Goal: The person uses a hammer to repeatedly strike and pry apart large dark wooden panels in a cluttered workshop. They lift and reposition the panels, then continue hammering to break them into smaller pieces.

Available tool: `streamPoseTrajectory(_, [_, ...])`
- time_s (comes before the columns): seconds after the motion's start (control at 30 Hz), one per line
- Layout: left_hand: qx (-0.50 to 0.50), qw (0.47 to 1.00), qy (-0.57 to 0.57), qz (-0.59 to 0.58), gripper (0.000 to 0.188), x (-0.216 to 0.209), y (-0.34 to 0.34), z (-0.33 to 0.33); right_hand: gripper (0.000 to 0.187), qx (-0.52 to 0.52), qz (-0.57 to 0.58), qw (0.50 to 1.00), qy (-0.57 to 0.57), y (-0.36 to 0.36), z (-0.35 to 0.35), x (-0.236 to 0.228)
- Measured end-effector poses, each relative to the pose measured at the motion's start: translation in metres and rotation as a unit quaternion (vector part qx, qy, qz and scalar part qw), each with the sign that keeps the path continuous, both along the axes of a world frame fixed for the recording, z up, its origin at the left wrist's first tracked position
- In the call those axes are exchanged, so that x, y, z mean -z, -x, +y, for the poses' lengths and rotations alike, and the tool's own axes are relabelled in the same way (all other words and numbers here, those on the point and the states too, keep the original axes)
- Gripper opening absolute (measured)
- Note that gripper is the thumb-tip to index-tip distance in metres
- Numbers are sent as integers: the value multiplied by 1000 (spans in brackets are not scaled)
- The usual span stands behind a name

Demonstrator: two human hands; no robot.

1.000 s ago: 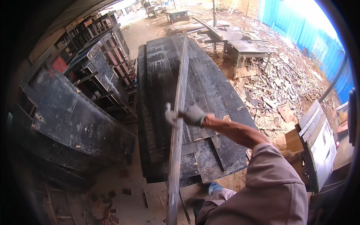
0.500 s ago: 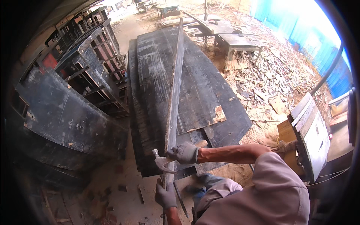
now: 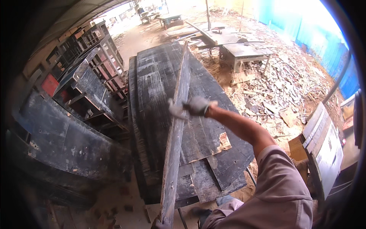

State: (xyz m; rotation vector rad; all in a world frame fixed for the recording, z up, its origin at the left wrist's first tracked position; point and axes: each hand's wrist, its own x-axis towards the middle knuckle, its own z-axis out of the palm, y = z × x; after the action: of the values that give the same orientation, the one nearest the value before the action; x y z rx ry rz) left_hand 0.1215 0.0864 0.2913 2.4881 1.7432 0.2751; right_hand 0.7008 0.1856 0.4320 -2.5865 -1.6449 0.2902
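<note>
One long wooden plank (image 3: 174, 152) slants up and away over a stack of black panels (image 3: 152, 114); whether the two touch along its length cannot be told. Right of the plank's middle, the gloved right hand (image 3: 198, 106) is closed round a claw hammer (image 3: 176, 110), whose metal head, blurred, shows across the plank; contact between them is unclear. At the plank's near end, the left hand (image 3: 162, 224), also gloved and partly cut off below, is wrapped round the wood. Left of the plank, beyond the stack, stand large dark curved panels (image 3: 72, 141). Well to the right of the plank spreads a heap of wood scraps (image 3: 278, 91), with a blue fence (image 3: 339, 72) farther out on that side.
</note>
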Motion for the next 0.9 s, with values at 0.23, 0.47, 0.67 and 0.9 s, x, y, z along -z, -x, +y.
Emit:
streamPoseTrajectory(0.23, [17,994,24,-101,24,-13,-7,0,34,3,-18,949,-314,-168,66,40])
streamPoseTrajectory(0.47, [-16,997,67,-24,27,9,0,-7,44,-31,-49,834,-549,-239,-7,157])
streamPoseTrajectory(0.67, [-50,990,120,-63,40,17,12,-83,26,119,591,686,-408,-134,-95,112])
streamPoseTrajectory(0.9, [36,994,-43,-92,47,47,-13,-124,23,177,404,797,-413,-107,-156,90])
